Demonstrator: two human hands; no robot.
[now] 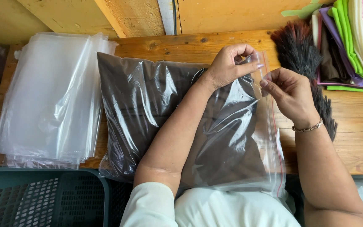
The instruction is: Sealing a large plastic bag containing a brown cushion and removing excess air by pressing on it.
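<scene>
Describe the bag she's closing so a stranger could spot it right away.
On the wooden table, it lies in the middle, under both hands. Unlike the empty clear bags stacked left, this zip bag holds dark folded cloth and has a red strip along its right edge.

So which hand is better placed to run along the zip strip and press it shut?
Probably the right hand: it pinches the zip strip at its far end, with the strip running back along its side. The left hand reaches across the bag, holding that same corner.
</scene>
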